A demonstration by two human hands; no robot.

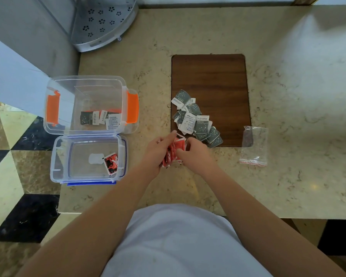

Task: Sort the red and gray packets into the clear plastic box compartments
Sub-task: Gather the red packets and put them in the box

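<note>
Both hands meet over a bunch of red packets (174, 151) near the front of the counter. My left hand (158, 150) grips the bunch from the left and my right hand (194, 151) closes on it from the right. A pile of several gray packets (196, 118) lies on the lower left of a dark wooden board (210, 80). To the left stand two clear plastic boxes. The orange-handled box (48, 92) holds a few gray packets (100, 117). In the blue-trimmed box (54, 156) lies one red packet (111, 162).
An empty clear zip bag (254, 144) lies right of the board. A gray perforated corner rack (102, 23) stands at the back left. The counter's left edge runs just under the boxes, with a checkered floor (12, 176) below.
</note>
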